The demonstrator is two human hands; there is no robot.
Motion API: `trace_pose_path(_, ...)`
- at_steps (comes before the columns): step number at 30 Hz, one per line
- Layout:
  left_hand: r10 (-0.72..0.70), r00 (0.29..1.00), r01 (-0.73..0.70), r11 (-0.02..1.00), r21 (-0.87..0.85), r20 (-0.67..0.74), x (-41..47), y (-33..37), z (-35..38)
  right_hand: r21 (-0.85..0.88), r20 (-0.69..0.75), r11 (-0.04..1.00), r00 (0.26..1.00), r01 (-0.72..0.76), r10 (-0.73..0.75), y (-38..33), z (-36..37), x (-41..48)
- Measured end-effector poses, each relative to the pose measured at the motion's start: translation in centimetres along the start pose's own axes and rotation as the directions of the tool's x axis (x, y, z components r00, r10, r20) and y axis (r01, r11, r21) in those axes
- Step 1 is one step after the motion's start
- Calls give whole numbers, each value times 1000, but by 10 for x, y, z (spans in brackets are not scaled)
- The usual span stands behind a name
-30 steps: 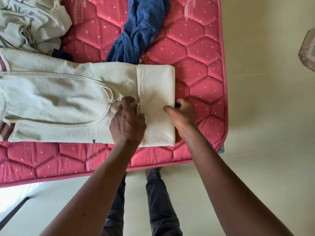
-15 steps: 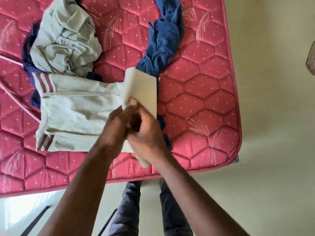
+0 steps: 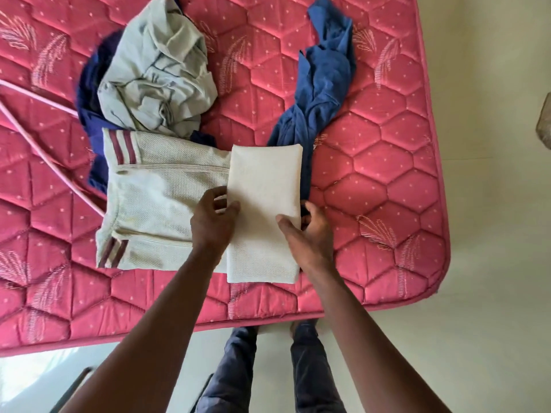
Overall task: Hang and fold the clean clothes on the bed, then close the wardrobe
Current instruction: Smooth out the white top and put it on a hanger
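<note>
Change: since half a second ago the folded flap, then held up by both hands together, has come down flat, and the hands have parted to its two sides
Cream garment (image 3: pixel 179 204): lies on the pink mattress (image 3: pixel 372 204) near its front edge, striped cuffs at the left, right end doubled over into a thick flat fold
Left hand (image 3: pixel 213 222): at the fold's left edge, thumb and curled fingers pinching the cloth there
Right hand (image 3: pixel 310 231): at the fold's right edge, thumb on top, fingers tucked round the edge, grasping it
Grey-green garment (image 3: pixel 158 81): crumpled behind the cream one, on top of a dark navy garment (image 3: pixel 89 114)
Blue garment (image 3: pixel 322 84): twisted, its lower end touching the fold's far right corner
Pink cord (image 3: pixel 29 135): across the mattress at the left
</note>
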State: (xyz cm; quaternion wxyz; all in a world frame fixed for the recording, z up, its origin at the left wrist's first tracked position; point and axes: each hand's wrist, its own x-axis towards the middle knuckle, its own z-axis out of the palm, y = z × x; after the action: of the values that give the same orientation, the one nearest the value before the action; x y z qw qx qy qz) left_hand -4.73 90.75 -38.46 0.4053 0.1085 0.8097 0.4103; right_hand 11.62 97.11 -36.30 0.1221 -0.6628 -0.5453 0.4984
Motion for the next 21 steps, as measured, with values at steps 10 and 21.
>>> trace_pose_path(10, -7, 974, 80, 946, -314, 229, -49, 38, -34, 117, 292, 949, 903, 294, -316, -55, 45, -52)
trace_pose_path(21, -21, 998, 33, 976, -215, 59, 40, 8, -162, 219, 251, 973, 968, -75, 18, -63, 103, -28)
